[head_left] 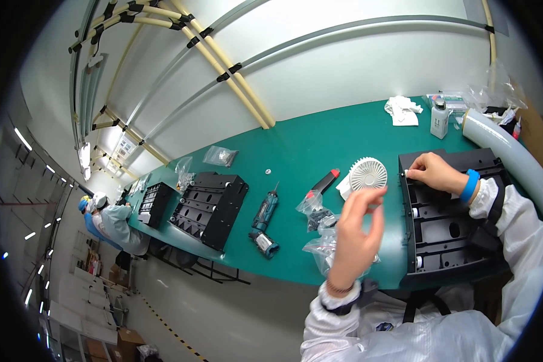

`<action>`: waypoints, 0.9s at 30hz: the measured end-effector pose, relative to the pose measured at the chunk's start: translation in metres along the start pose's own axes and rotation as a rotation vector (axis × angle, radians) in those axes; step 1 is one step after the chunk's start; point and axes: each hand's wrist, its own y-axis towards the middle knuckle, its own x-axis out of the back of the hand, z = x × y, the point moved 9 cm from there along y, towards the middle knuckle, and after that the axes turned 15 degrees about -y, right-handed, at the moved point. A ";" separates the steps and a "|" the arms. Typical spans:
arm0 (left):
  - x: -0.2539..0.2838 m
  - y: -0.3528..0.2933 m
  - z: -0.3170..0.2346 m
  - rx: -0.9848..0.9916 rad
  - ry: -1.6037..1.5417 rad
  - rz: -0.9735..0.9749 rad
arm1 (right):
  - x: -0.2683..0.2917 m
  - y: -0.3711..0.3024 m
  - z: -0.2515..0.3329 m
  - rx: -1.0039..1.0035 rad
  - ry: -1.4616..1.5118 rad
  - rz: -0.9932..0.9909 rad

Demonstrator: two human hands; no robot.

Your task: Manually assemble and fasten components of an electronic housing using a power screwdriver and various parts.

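Observation:
In front of me on the right lies a black frame-like housing (pixel 443 232) with ribs, holes and small white round pieces (pixel 415 212) along its left side. My right hand (pixel 435 173), with a blue wrist strap, reaches over its far left corner. Thumb and forefinger pinch a small white piece (pixel 408 172) at the edge there; the fingers partly cover it. Raised to the left of the housing is my left hand (pixel 359 238), its fingers stretched and nothing visible in it. Below and beside it are clear plastic bags of small parts (pixel 321 250).
A white handheld fan (pixel 368 174), a red-and-black tool (pixel 326 183) and a teal power screwdriver (pixel 265 220) lie on the green table (pixel 295 151). Another black housing (pixel 210 208) stands left. Behind are a bottle (pixel 439 119) and a large roll (pixel 504 157). Co-workers (pixel 111 220) sit far left.

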 end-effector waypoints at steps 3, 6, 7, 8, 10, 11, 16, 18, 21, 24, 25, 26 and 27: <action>0.035 -0.032 -0.002 0.097 0.004 0.066 | 0.031 -0.011 0.020 0.145 -0.006 -0.099; 0.048 -0.064 0.019 0.248 0.074 0.099 | 0.084 -0.057 0.058 0.226 -0.156 -0.101; 0.052 -0.074 0.031 0.306 0.216 0.135 | 0.093 -0.066 0.066 0.221 -0.145 -0.100; 0.054 -0.084 0.046 0.362 0.355 0.173 | 0.101 -0.079 0.076 0.273 -0.216 -0.117; 0.053 -0.100 0.072 0.357 0.441 0.197 | 0.115 -0.102 0.097 0.327 -0.281 -0.125; 0.047 -0.104 0.082 0.304 0.537 0.222 | 0.119 -0.116 0.083 0.390 -0.378 -0.167; 0.040 -0.107 0.109 0.300 0.601 0.192 | 0.157 -0.194 0.098 0.253 -0.399 -0.101; 0.070 -0.113 0.108 0.340 0.662 0.131 | 0.158 -0.211 0.134 0.523 -0.267 -0.126; 0.050 -0.099 0.113 0.475 0.534 0.224 | 0.156 -0.258 0.109 0.362 -0.184 0.051; 0.048 -0.105 0.126 0.618 0.430 0.322 | 0.112 -0.272 0.077 0.449 -0.102 0.158; 0.047 -0.100 0.118 0.494 0.453 0.342 | 0.089 -0.276 0.071 0.543 -0.091 0.232; 0.046 -0.097 0.111 0.371 0.475 0.361 | 0.068 -0.278 0.065 0.583 -0.073 0.305; 0.044 -0.098 0.113 0.374 0.487 0.364 | 0.058 -0.277 0.068 0.622 -0.050 0.335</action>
